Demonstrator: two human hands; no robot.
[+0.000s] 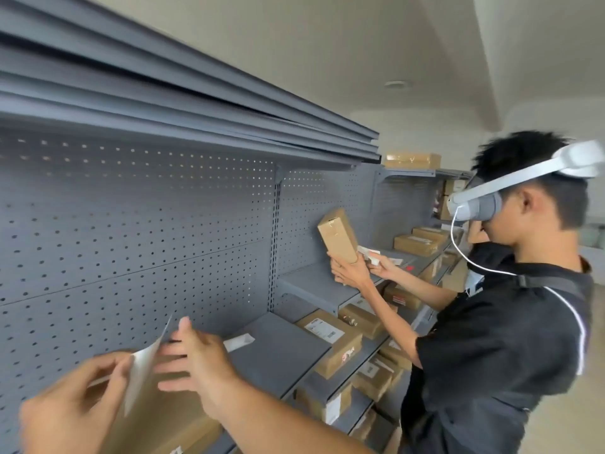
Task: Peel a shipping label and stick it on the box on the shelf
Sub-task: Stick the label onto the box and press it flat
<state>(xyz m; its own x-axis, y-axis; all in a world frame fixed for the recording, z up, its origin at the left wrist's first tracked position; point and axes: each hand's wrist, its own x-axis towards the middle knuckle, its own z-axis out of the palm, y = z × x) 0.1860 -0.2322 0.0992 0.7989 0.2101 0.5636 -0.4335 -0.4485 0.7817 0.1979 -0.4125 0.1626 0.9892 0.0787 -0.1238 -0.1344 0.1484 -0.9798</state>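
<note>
My left hand (pixel 75 401) at the lower left pinches a white shipping label sheet (pixel 144 365), held upright and edge-on. My right hand (pixel 193 358) is just right of the sheet with its fingers spread, touching or nearly touching the sheet's edge; motion blur hides which. Beneath both hands a brown cardboard box (pixel 163 417) lies on the grey shelf (pixel 278 352), partly hidden by my arms. A loose white paper strip (pixel 239 341) lies on the shelf beyond my right hand.
A grey pegboard back wall (pixel 131 231) rises behind the shelf, with a shelf overhead. To the right a person in a black shirt and headset (pixel 510 322) holds a small box (pixel 339 235). Several labelled boxes (pixel 330 339) fill the lower shelves.
</note>
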